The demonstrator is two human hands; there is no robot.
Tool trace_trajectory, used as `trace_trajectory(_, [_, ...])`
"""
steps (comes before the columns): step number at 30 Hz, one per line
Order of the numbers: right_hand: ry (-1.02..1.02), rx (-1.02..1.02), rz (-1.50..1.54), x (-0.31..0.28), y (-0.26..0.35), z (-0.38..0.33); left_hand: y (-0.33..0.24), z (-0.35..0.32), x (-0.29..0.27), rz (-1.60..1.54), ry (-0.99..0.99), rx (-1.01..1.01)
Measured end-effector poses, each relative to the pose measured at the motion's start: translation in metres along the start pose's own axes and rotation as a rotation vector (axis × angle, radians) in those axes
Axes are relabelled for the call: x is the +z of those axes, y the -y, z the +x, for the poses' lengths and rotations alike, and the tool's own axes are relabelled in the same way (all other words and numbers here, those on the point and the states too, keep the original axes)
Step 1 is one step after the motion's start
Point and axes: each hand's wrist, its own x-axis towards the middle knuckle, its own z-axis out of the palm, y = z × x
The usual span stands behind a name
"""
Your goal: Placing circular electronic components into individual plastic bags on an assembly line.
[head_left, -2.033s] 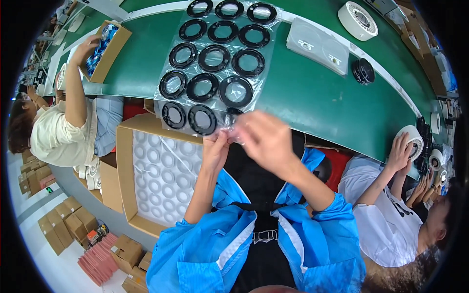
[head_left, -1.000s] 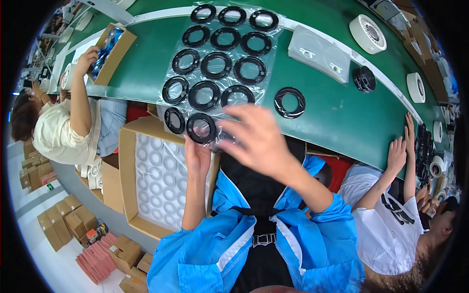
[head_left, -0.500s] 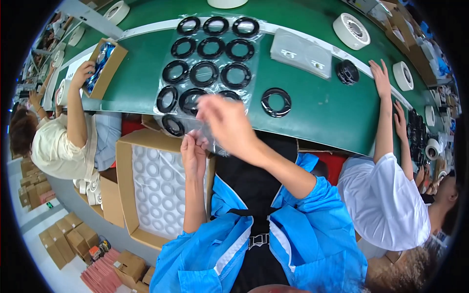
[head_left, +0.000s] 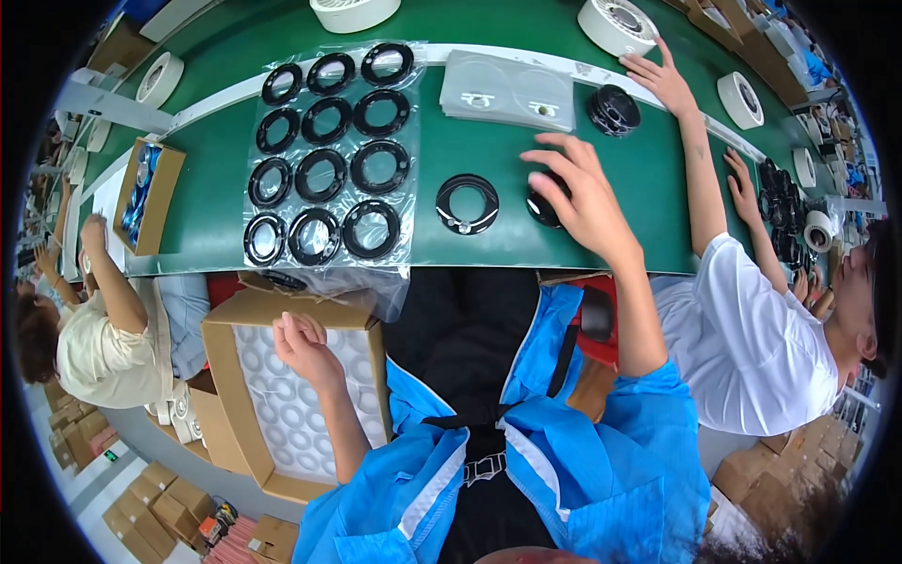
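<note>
My right hand (head_left: 584, 197) is over the green tabletop with its palm and thumb around a black ring (head_left: 543, 209). The hand covers part of that ring, and the index and middle fingers reach out above it. Beside it a second black ring (head_left: 467, 204) lies flat. Near the edge of the open carton (head_left: 218, 395) is my left hand (head_left: 305, 350), its fingers curled and their tips together. Whether something small is between them cannot be made out. A clear plastic sheet (head_left: 399, 282) bearing rows of black rings (head_left: 321, 176) lies to the left and hangs over the table's front edge.
White rings in rows (head_left: 296, 404) fill the carton. A stack of clear film sheets (head_left: 507, 89) and a black ring stack (head_left: 614, 110) lie farther back. White round housings (head_left: 617, 26) stand beyond. Co-workers' arms (head_left: 700, 169) reach in from both sides, beside a small box (head_left: 150, 197).
My right hand has moved from the plastic sheet to the right, where a further black ring now shows under it. My left hand has drawn back from the sheet. The view has shifted.
</note>
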Motion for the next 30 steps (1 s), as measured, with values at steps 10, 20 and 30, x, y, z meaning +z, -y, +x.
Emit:
trace_trajectory(10, [-0.003,0.096,0.025,0.007,0.019,-0.040,-0.028,0.018,0.102,0.311,0.512,0.357])
trace_trajectory(20, [-0.263,-0.048,-0.024,-0.007,-0.011,0.046,-0.016,-0.006,0.260,0.946,0.944,0.774])
trace_trajectory(30, [-0.005,-0.437,-0.647,0.010,-0.046,0.097,0.002,0.003,0.267,0.927,1.129,0.689])
